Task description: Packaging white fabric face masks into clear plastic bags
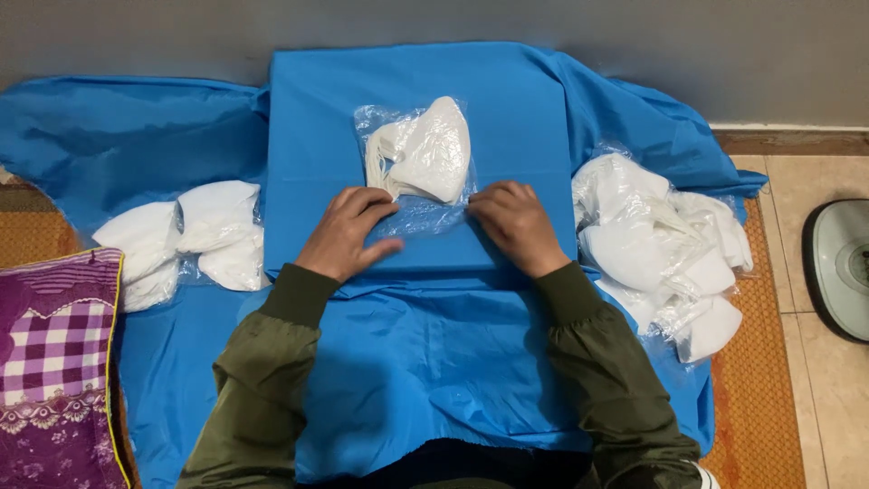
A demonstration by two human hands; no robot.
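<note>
Clear plastic wraps the bag point(418, 172) at the centre of the raised blue cloth point(308, 118), and inside it sits a stack of white masks point(433, 149), folded into cup shapes. The stack's long axis runs on a slant, from the lower left up to the upper right, with the rounded noses toward the upper right and the thin ear loops bunched at the left edge. The bag's open, flattened end spreads toward the person, and both hands press on it there. The left hand point(347, 234) lies flat with fingers spread over the bag's near left corner, thumb stretched out to the right; it pins the plastic and does not close around anything. The right hand point(513, 222) rests with curled fingers on the bag's near right corner, fingertips touching the film, also clasping nothing. Olive sleeves point(262, 362) run back from both wrists. To the left, down off the raised surface, lies a small pile of bagged masks point(195, 237), well apart from the left hand. To the right a larger heap point(661, 249) of the same sits just beside the right hand, near the cloth's edge. A purple checked cushion point(54, 362) fills the lower left corner, and a pale green round object point(842, 263) shows at the right on the tiled floor point(815, 181).
</note>
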